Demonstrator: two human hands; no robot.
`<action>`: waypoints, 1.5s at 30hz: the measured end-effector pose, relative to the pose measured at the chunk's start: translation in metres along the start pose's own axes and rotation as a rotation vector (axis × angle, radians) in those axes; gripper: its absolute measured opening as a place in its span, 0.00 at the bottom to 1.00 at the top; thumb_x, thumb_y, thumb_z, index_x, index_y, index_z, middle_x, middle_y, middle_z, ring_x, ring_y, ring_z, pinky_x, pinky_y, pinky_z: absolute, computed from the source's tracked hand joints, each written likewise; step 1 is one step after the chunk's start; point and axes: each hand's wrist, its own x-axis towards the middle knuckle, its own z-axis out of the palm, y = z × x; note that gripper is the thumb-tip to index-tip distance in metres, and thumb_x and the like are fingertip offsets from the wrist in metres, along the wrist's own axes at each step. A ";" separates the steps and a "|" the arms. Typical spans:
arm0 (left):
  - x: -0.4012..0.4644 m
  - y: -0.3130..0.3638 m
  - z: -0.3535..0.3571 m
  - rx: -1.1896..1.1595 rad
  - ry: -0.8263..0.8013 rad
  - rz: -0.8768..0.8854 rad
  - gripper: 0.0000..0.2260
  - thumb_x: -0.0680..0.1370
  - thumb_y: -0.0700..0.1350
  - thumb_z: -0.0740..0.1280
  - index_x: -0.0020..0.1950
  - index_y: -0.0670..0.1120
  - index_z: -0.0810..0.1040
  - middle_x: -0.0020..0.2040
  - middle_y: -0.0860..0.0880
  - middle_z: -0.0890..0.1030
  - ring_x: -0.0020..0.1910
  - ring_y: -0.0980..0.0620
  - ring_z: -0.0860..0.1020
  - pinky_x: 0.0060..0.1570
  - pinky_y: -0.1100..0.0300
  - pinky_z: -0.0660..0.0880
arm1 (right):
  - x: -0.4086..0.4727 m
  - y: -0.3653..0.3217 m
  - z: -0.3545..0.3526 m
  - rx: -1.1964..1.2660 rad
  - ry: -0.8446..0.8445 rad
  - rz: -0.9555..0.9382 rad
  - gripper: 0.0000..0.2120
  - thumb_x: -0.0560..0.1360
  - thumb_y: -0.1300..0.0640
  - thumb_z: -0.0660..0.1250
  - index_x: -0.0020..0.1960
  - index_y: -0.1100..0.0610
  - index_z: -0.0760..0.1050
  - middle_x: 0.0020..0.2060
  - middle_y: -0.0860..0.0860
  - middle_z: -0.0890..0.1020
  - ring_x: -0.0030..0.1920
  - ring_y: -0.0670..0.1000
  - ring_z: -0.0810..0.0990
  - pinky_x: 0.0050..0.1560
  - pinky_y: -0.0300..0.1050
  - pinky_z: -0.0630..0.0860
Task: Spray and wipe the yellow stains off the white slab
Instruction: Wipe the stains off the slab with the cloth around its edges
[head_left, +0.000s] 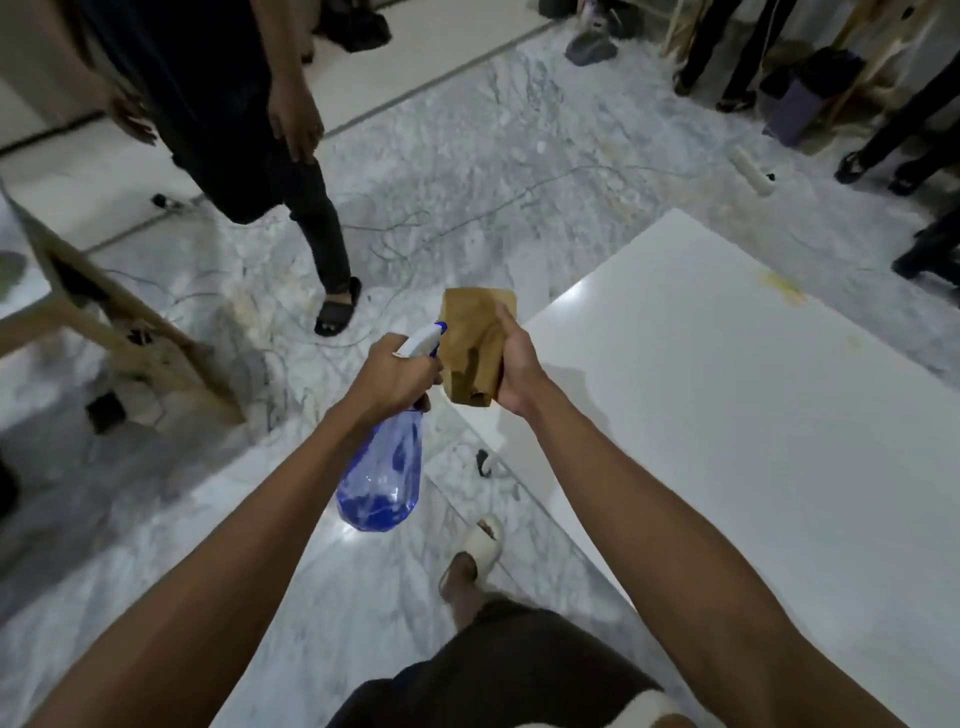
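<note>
Marble floor (467, 171), cables, bystander beside white slab (727, 415); left hand (395, 379) grips spray bottle (384, 467), right hand (514, 364) cloth (475, 343).

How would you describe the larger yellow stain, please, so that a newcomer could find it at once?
Start from the white slab filling the right of the view. Follow its far long edge towards the far corner: the larger yellow stain sits just inside that edge. It is darker and more spread out than the faint stain nearer along the same edge.
</note>
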 end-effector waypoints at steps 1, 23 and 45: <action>-0.016 -0.008 0.003 -0.022 0.032 -0.010 0.10 0.77 0.39 0.63 0.44 0.31 0.78 0.40 0.39 0.83 0.22 0.48 0.75 0.32 0.55 0.75 | -0.009 0.010 -0.001 -0.005 -0.012 0.021 0.35 0.79 0.33 0.58 0.70 0.61 0.74 0.64 0.61 0.80 0.64 0.60 0.79 0.69 0.58 0.73; -0.145 -0.048 0.100 -0.299 0.306 -0.288 0.08 0.73 0.35 0.62 0.46 0.43 0.80 0.37 0.37 0.82 0.21 0.49 0.76 0.30 0.58 0.75 | -0.098 0.058 -0.062 -0.191 -0.166 0.282 0.32 0.78 0.35 0.61 0.70 0.59 0.75 0.64 0.60 0.80 0.66 0.60 0.78 0.68 0.57 0.73; -0.097 -0.126 0.127 -0.256 0.382 -0.335 0.12 0.77 0.39 0.61 0.46 0.29 0.77 0.42 0.28 0.82 0.22 0.50 0.79 0.34 0.47 0.77 | 0.121 0.087 -0.123 -2.267 -0.547 -0.628 0.33 0.80 0.33 0.38 0.79 0.44 0.60 0.80 0.56 0.58 0.80 0.63 0.54 0.74 0.66 0.50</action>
